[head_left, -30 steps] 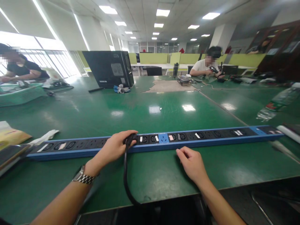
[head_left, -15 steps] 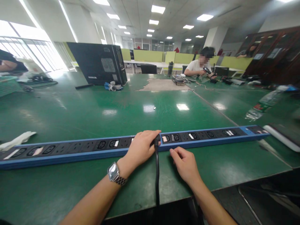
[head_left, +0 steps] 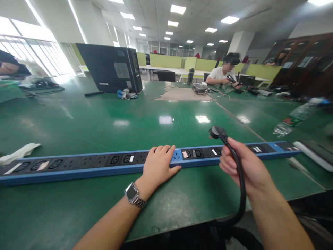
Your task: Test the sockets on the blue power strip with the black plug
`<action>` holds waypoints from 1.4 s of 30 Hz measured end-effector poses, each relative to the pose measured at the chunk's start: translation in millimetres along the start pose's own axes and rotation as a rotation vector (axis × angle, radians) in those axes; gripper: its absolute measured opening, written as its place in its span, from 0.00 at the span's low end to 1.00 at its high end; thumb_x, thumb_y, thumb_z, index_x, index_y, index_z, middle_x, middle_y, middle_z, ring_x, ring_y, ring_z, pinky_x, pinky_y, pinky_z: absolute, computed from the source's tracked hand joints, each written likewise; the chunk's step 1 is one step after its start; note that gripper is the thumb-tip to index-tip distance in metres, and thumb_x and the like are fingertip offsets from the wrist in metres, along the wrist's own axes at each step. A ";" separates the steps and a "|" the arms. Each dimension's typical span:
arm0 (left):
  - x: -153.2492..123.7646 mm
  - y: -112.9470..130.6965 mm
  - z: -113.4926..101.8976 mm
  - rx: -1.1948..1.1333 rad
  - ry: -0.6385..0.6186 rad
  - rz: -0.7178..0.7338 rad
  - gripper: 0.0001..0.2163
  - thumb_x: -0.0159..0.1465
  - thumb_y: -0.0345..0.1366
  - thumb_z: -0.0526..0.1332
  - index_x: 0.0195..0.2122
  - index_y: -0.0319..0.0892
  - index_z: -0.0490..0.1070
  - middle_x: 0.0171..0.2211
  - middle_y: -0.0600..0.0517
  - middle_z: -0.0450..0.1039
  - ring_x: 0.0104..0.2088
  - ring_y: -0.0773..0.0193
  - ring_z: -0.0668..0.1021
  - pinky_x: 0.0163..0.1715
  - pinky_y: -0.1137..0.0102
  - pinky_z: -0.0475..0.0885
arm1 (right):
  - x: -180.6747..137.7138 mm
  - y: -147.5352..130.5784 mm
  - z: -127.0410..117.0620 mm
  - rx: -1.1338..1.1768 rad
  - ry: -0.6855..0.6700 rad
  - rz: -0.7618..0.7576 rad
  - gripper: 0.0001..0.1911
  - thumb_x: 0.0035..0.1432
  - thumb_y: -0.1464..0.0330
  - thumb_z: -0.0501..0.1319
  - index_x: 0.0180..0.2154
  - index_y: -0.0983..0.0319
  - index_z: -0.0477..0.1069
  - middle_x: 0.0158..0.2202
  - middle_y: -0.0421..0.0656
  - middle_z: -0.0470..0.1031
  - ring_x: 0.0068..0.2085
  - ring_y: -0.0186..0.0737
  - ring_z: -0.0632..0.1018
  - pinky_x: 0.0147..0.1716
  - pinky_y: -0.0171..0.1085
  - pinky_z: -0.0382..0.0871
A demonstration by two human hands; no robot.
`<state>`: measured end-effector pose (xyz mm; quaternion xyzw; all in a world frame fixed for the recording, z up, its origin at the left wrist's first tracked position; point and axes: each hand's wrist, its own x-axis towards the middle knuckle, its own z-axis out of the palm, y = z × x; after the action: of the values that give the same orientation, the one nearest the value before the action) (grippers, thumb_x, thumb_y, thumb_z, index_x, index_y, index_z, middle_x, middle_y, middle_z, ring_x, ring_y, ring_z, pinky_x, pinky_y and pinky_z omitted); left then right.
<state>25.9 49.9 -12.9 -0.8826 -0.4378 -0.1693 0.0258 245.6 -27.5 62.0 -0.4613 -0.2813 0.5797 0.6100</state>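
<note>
A long blue power strip [head_left: 99,172] with black sockets lies across the green table in front of me. My left hand [head_left: 160,161] lies over its middle, fingers across the top and thumb along the front side, gripping it. Just right of that hand a blue socket section [head_left: 177,155] shows its bare slots. My right hand [head_left: 241,163] is closed round a black power cord [head_left: 241,180] just behind its plug [head_left: 218,132]. The plug is raised above the strip, apart from it. Below, the cord bends down past the table's front edge.
A black computer case [head_left: 114,69] stands at the back left, with gloves [head_left: 127,94] beside it. A plastic bottle [head_left: 293,118] lies at the right near a dark, white-edged object [head_left: 312,156]. Across the table sits a person [head_left: 223,73] handling a tool. White material [head_left: 22,152] lies at left.
The plug has come off the blue socket section by my left hand and is now up at the right in my right hand, which held nothing before. My left thumb has spread outward.
</note>
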 end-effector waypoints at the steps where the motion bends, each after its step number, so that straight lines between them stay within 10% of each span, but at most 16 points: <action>1: 0.1 0.4 0.1 0.003 0.002 -0.003 0.30 0.59 0.51 0.63 0.59 0.42 0.63 0.55 0.43 0.71 0.54 0.47 0.71 0.56 0.53 0.62 | 4.1 -1.0 -13.5 -0.053 0.031 0.032 0.18 0.54 0.58 0.61 0.20 0.61 0.62 0.10 0.32 0.53 0.11 0.25 0.56 0.12 0.28 0.49; 5: 0.5 1.2 0.5 0.016 0.013 0.001 0.29 0.59 0.52 0.63 0.59 0.43 0.64 0.53 0.43 0.72 0.53 0.47 0.72 0.55 0.53 0.62 | 21.2 17.3 -44.2 -0.140 0.113 0.166 0.18 0.55 0.58 0.57 0.19 0.60 0.59 0.09 0.31 0.51 0.10 0.26 0.54 0.11 0.28 0.47; 16: 0.7 1.6 1.3 0.007 0.025 0.005 0.29 0.59 0.51 0.63 0.58 0.43 0.64 0.53 0.43 0.72 0.53 0.48 0.72 0.55 0.53 0.62 | 16.1 53.6 -31.8 -0.161 0.285 0.241 0.19 0.56 0.58 0.57 0.19 0.60 0.58 0.07 0.31 0.52 0.09 0.27 0.54 0.10 0.28 0.45; 25: 0.7 1.7 1.1 0.012 0.027 0.011 0.29 0.59 0.51 0.63 0.58 0.42 0.64 0.53 0.43 0.72 0.52 0.47 0.72 0.54 0.53 0.62 | -2.3 -41.8 -68.7 -0.141 0.265 -0.247 0.17 0.62 0.57 0.54 0.25 0.58 0.66 0.10 0.32 0.51 0.10 0.25 0.54 0.13 0.31 0.46; 32: 0.4 0.5 3.6 0.001 0.044 0.004 0.29 0.59 0.51 0.63 0.58 0.44 0.64 0.53 0.43 0.72 0.53 0.47 0.72 0.54 0.53 0.62 | 24.3 -33.8 -155.9 -0.423 0.397 0.106 0.17 0.57 0.59 0.56 0.20 0.59 0.63 0.08 0.32 0.49 0.09 0.27 0.52 0.12 0.31 0.43; 42: 0.7 -0.1 1.3 0.005 0.028 0.013 0.29 0.60 0.50 0.63 0.59 0.41 0.64 0.53 0.42 0.72 0.52 0.47 0.72 0.54 0.52 0.62 | 34.1 -40.3 -177.3 -0.365 0.435 0.255 0.21 0.57 0.58 0.60 0.17 0.60 0.61 0.07 0.32 0.49 0.09 0.25 0.52 0.12 0.29 0.39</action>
<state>26.7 50.7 -13.9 -0.8830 -0.4320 -0.1803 0.0351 425.1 -32.6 17.5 -0.7079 -0.1836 0.4791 0.4853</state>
